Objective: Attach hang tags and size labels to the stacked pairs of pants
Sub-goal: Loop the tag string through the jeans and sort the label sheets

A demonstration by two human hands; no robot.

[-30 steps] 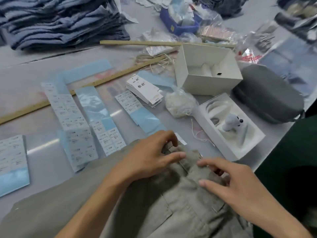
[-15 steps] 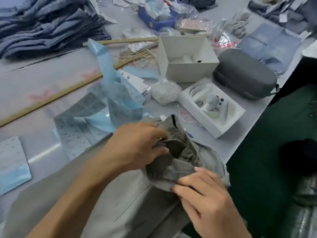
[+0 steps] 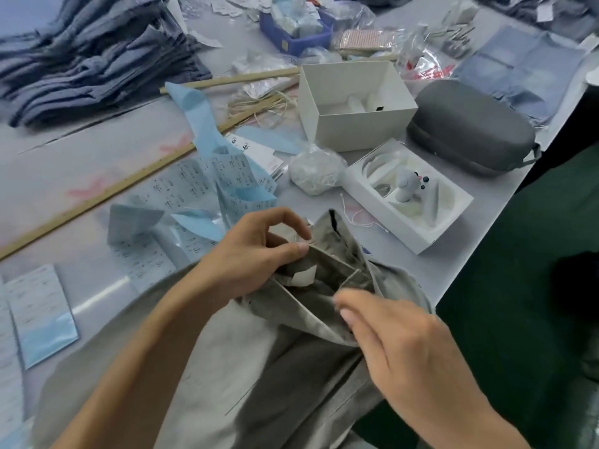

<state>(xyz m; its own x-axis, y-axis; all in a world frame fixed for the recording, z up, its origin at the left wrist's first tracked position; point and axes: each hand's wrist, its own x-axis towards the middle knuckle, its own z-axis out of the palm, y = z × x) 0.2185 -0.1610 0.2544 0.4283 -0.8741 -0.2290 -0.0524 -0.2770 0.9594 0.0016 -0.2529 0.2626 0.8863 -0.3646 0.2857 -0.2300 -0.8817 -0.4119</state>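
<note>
The left hand point(image 3: 256, 254) pinched the waistband of the grey pants point(image 3: 291, 345) lying on the surface point(image 3: 81, 176), likely to expose the inside for tagging; the right hand point(image 3: 398, 338) gripped the near edge, label sheets point(image 3: 207, 186) lying beyond both grips.

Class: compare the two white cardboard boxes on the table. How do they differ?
The deep white cardboard box stands tall and holds only white inserts. The shallow white tray box lies low, nearer the grey pants, with a small grey figure in its moulded insert. Both are open-topped and white.
</note>
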